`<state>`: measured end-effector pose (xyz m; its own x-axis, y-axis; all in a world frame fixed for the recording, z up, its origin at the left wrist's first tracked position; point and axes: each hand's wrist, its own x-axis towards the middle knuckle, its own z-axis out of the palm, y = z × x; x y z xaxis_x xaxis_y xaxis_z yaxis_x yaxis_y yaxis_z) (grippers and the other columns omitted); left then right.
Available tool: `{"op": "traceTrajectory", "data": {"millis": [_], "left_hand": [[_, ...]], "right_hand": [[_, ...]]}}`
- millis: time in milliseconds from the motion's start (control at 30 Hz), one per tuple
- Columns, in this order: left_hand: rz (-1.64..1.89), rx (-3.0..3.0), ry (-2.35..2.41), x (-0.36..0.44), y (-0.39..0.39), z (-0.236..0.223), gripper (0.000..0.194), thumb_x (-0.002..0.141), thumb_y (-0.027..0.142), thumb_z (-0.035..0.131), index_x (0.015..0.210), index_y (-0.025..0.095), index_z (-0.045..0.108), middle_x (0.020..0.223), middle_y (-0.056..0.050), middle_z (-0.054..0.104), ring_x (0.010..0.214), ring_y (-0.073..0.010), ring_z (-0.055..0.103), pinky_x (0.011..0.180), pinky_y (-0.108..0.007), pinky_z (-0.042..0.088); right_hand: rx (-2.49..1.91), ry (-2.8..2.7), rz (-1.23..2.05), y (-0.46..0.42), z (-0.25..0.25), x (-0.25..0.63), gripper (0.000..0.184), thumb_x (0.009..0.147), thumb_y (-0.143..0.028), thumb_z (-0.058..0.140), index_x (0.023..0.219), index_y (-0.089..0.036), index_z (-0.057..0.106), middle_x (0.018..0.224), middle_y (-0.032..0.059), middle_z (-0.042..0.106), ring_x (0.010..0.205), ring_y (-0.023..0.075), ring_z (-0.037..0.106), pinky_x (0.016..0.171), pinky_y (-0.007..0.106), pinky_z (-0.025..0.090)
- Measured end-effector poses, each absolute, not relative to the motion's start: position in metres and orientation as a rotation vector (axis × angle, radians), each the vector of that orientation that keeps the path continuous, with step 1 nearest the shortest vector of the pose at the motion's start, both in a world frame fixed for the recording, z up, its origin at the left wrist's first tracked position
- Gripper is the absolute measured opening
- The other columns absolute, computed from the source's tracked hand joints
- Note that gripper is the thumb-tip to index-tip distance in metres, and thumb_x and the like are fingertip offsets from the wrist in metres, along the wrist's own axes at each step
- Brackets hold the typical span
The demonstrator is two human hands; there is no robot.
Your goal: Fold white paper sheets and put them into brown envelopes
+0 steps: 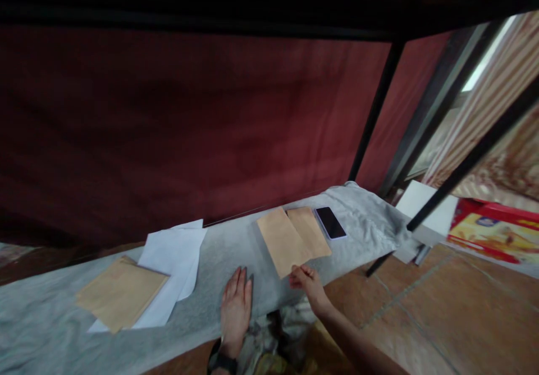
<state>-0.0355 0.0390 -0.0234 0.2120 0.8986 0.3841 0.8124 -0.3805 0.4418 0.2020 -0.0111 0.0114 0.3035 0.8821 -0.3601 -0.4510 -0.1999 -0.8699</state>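
Observation:
My left hand (236, 306) lies flat on the grey cloth (236, 246), fingers stretched out and holding nothing. With thumb and fingers pinched, my right hand (306, 285) grips the near corner of a brown paper envelope (282, 240). That envelope partly overlaps a second brown envelope (310, 230). Just right of the pair is a phone (330, 223) with a dark screen. Over to the left, a stack of brown envelopes (122, 291) rests partly on white paper sheets (174, 257).
A dark red curtain (210, 128) hangs behind the cloth-covered surface. Black frame posts (377, 111) rise at the right. Beyond them are a white box (427, 209) and a red and yellow package (497, 232), above a brown tiled floor (404, 302).

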Motion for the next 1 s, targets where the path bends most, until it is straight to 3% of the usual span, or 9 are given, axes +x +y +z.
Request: {"op": "traceTrajectory", "data": {"millis": [167,333,600,1000], "left_hand": [[0.843,2.487,1.685,-0.033,0.038,-0.026,0.055,0.103,0.045,0.03,0.138,0.017,0.062,0.143,-0.014,0.062,0.136,-0.0303,0.055,0.114,-0.052,0.044],[0.79,2.558,1.705,-0.034,0.039,-0.031,0.056,0.103,0.044,0.029,0.135,0.014,0.064,0.144,-0.016,0.061,0.135,-0.0315,0.055,0.113,-0.052,0.044],[0.796,2.545,1.704,-0.034,0.037,-0.03,0.053,0.102,0.042,0.032,0.136,0.017,0.064,0.145,-0.014,0.06,0.137,-0.0304,0.054,0.115,-0.052,0.043],[0.759,2.64,1.746,-0.033,0.035,-0.031,0.05,0.104,0.036,0.034,0.137,0.011,0.063,0.145,-0.016,0.06,0.136,-0.0295,0.055,0.113,-0.049,0.045]], "right_hand": [[-1.225,-0.327,1.118,-0.006,0.024,0.242,0.05,0.053,-0.06,0.088,0.067,-0.019,0.062,0.062,0.0016,0.067,0.056,0.0171,0.065,0.056,0.028,0.054],[-1.26,-0.221,1.14,-0.008,0.012,0.259,0.042,0.06,-0.051,0.087,0.067,-0.02,0.06,0.061,0.0022,0.068,0.057,0.0187,0.067,0.054,0.028,0.055],[-1.204,-0.174,1.19,-0.007,0.002,0.264,0.043,0.054,-0.048,0.091,0.066,-0.016,0.065,0.072,0.0086,0.075,0.054,0.0142,0.065,0.053,0.025,0.056],[-1.329,-0.246,1.294,-0.01,0.0,0.278,0.04,0.073,-0.054,0.08,0.079,-0.017,0.067,0.079,0.0105,0.078,0.053,0.0148,0.067,0.049,0.024,0.054]]}}
